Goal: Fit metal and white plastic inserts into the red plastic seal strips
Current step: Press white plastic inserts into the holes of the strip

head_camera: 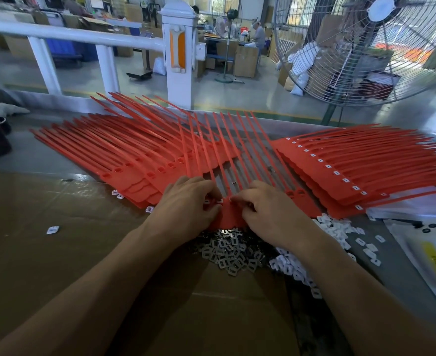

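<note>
Workshop floor, a white railing and a big cage fan fill the top of the frame; below, a cardboard-covered bench carries the work. At centre, a sheet of joined red seal strips lies flat with its tails pointing away. The left hand and right hand rest on its near edge, fingertips curled and pressing small white inserts at the row of sockets. Unfilled strips fan out at left, filled strips at right. Just below the hands lie a metal insert pile and a white insert pile. Strips look light and springy, best held by the flat tab end; inserts seem tiny, slippery, needing fingertip pinches.
</note>
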Motion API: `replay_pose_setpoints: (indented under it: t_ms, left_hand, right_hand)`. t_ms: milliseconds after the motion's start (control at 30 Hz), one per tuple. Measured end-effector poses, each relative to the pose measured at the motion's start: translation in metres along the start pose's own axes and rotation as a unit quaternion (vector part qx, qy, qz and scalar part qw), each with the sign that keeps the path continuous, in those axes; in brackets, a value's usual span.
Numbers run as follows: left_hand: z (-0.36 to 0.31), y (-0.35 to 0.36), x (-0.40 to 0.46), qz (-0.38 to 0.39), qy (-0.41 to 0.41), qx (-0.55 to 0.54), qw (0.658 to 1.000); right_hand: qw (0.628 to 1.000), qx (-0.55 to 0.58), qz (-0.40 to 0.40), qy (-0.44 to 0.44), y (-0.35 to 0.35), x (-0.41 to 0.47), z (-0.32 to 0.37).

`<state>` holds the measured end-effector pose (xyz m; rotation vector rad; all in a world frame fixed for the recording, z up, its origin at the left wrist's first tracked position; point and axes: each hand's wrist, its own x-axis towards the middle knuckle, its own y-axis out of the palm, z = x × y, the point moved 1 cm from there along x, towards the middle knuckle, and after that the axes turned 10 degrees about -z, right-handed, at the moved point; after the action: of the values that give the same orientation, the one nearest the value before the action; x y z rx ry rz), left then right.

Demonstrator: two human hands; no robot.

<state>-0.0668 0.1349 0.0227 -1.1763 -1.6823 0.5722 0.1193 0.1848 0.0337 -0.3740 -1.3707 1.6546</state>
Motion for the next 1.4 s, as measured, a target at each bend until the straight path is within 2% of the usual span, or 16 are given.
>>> replay_pose_setpoints:
  t_ms: [133, 233, 333, 433, 500, 633, 833, 1400]
  left_hand:
    - [0.0, 0.0, 0.0, 0.003, 0.002, 0.005, 1.0]
    - [0.001, 0.0, 0.0, 0.004, 0.004, 0.005, 1.0]
    - [0.001, 0.0, 0.002, 0.01, 0.007, 0.01, 1.0]
    - [0.003, -0.001, 0.003, 0.015, 0.009, 0.005, 1.0]
    - [0.003, -0.002, 0.002, 0.019, 0.009, 0.001, 1.0]
    - [0.004, -0.001, 0.003, 0.015, 0.012, 0.0, 1.0]
    - [0.003, -0.001, 0.002, 0.011, 0.012, -0.001, 1.0]
    - [0.003, -0.003, 0.001, 0.016, 0.01, -0.009, 1.0]
  right_hand:
    - [0.997, -0.067, 0.015, -0.02, 0.001, 0.003, 0.002]
    - [0.996, -0.06, 0.051, -0.028, -0.004, 0.004, -0.003]
    - [0.993, -0.018, 0.117, -0.019, -0.013, 0.007, -0.015]
    - [0.98, 0.107, 0.164, 0.03, -0.031, 0.006, -0.031]
    - [0.971, 0.179, 0.155, 0.041, -0.044, -0.001, -0.041]
    - [0.98, 0.163, 0.105, 0.034, -0.063, -0.012, -0.056]
    - [0.972, 0.154, 0.163, 0.074, -0.066, -0.022, -0.058]
    - [0.967, 0.15, 0.185, 0.088, -0.071, -0.025, -0.048]
